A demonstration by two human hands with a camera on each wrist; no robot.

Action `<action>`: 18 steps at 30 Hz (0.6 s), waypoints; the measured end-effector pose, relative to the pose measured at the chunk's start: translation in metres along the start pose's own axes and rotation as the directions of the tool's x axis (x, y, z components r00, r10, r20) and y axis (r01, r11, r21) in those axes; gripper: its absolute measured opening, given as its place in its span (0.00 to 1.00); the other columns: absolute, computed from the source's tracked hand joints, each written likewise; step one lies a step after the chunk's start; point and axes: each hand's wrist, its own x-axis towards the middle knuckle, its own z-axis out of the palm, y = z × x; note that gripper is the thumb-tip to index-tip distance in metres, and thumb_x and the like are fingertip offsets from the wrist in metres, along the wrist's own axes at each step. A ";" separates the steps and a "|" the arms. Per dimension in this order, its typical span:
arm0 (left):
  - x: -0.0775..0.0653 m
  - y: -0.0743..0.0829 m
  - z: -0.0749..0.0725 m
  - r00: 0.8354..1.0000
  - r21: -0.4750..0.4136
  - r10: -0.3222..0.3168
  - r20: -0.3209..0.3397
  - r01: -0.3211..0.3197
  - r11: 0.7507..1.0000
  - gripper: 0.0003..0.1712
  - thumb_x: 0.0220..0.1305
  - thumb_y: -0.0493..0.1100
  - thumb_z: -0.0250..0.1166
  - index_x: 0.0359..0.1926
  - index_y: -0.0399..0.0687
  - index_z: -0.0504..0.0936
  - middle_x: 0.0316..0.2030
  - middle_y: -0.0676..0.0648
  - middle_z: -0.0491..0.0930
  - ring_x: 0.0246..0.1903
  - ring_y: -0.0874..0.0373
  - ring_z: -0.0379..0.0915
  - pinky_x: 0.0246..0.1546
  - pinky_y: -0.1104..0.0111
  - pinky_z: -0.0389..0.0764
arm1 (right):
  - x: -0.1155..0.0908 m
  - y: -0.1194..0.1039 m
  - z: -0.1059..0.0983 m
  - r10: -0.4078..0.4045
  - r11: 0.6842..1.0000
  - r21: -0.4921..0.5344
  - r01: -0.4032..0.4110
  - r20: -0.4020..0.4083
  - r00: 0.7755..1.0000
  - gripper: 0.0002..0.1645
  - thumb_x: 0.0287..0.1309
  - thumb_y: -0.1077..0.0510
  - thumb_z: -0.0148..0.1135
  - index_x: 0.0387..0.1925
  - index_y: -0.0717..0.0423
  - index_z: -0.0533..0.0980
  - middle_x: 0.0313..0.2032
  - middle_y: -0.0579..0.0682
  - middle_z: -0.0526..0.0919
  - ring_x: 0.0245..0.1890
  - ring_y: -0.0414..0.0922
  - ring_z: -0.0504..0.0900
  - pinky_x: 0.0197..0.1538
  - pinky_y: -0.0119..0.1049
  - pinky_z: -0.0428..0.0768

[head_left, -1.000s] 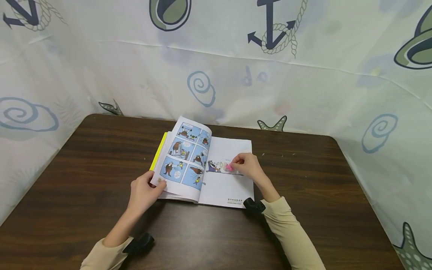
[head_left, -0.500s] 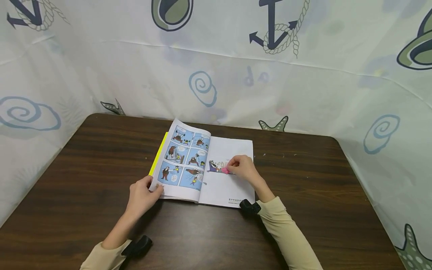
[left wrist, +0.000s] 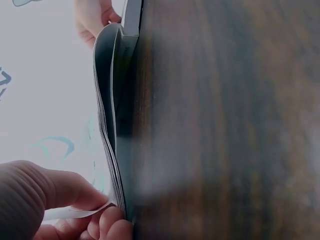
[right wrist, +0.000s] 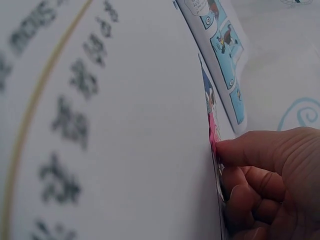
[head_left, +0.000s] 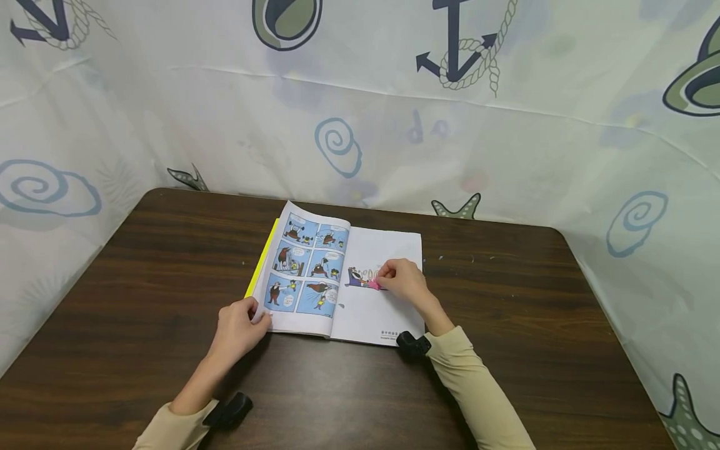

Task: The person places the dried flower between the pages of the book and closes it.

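Note:
An open comic book lies on the table, its left page printed with blue panels and bowed up from the spine. At that page's lower left corner my left hand pinches the paper between thumb and fingers, as the left wrist view shows with the page edge. Over the mostly white right page, my right hand pinches a small pink thing between thumb and forefinger, down at the printed picture strip. The fingers cover part of the pink thing, so I cannot tell its kind.
Under the book is a dark wooden table. A yellow cover edge sticks out on the book's left. Behind the table hangs a white curtain with sea motifs. Black wrist cameras, one of them the right one, sit at both cuffs.
The lifted left page has dropped lower and leftward, with my left hand moving slightly down. My right hand has shifted a little left with the pink thing, then stayed nearly still.

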 end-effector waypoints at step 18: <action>0.004 0.004 -0.012 0.975 0.220 -0.214 0.066 0.195 0.956 0.34 0.47 0.50 0.71 0.43 0.26 0.69 0.38 0.31 0.66 0.34 0.39 0.66 0.24 0.53 0.72 | 0.003 0.006 -0.003 -0.021 0.994 0.109 0.018 0.026 0.999 0.05 0.58 0.63 0.57 0.34 0.63 0.76 0.22 0.48 0.71 0.23 0.42 0.67 0.27 0.31 0.64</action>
